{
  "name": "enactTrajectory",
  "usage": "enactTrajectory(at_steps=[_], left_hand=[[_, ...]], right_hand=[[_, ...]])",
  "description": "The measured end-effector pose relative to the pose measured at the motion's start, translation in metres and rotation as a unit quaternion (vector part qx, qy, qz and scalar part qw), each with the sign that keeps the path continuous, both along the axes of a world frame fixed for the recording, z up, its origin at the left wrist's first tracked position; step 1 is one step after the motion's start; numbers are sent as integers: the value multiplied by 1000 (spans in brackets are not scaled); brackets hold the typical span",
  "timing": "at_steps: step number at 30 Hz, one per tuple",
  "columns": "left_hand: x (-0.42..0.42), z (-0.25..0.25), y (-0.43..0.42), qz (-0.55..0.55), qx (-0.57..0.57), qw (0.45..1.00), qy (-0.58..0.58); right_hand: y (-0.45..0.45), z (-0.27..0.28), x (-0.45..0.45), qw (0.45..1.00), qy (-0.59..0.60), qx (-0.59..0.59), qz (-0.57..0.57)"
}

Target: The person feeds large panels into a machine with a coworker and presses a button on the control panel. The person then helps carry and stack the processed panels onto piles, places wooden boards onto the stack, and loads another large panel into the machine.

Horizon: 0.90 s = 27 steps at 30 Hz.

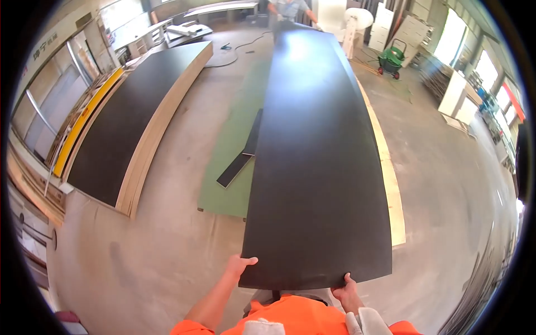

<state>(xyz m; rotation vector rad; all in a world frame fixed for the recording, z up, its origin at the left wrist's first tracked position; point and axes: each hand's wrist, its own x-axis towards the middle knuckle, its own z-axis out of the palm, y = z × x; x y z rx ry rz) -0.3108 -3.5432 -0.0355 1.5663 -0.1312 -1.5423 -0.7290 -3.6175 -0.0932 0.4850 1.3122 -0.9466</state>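
A long black panel stretches from my body toward the far side of the room. My left hand grips its near left corner, thumb on top and the other fingers hidden beneath. On the near edge, right of the middle, my right hand holds the panel with the thumb over the top. At the far end stands a co-worker with hands at the panel. Under and left of the panel lies a green board with dark strips on it. A pale wooden sheet shows along the right side.
A stack of black-topped panels stands at the left, beside a yellow beam. A cable runs over the floor at the back. A green wheeled cart is at the back right, with leaning white boards farther right.
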Motion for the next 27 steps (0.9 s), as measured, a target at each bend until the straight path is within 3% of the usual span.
enactTrajectory(at_steps=[8, 9, 14, 15, 16, 17, 18, 19, 20, 21, 22, 23, 24, 26, 27], left_hand=[[-40, -18, -93, 2, -14, 999, -36], [-43, -23, -102, 2, -63, 997, -54], [-56, -11, -131, -34, -2, 998, -45], [-56, -17, -132, -43, 2, 998, -48], [-53, -25, -133, -51, 5, 997, -52], [-43, -40, -131, -197, 59, 943, -263], [-38, -21, -137, -230, 116, 864, -434], [-11, -55, -126, -207, 91, 862, -453], [-3, -34, -128, -147, 189, 856, -458], [5, -33, -126, -180, 207, 835, -476], [9, -36, -127, -210, 224, 813, -494], [2, -46, -129, -211, 217, 808, -506], [-7, -60, -126, -214, 212, 800, -519], [-22, -81, -128, -197, 207, 808, -515], [-28, -90, -131, -172, 208, 824, -498]], right_hand=[[-81, 0, -37, 1000, 4, -27, 4], [-89, 1, -41, 1000, 12, -22, 1], [-113, 10, -60, 999, 36, 3, -5], [-109, 0, -74, 994, 37, 30, 101], [-104, -13, -93, 976, 37, 57, 206], [-107, -23, -108, 947, 33, 81, 309], [-118, -19, -122, 861, 144, 31, 487], [-128, -10, -141, 730, 247, -22, 637], [-140, -2, -160, 558, 339, -72, 754], [-156, -11, -190, 488, 510, -232, 670], [-185, -9, -212, 593, 527, -176, 583], [-209, -21, -236, 556, 658, -173, 477], [-236, -22, -261, 609, 612, -105, 493], [-260, -48, -290, 522, 730, -64, 437], [-270, -57, -302, 546, 708, -52, 446]])
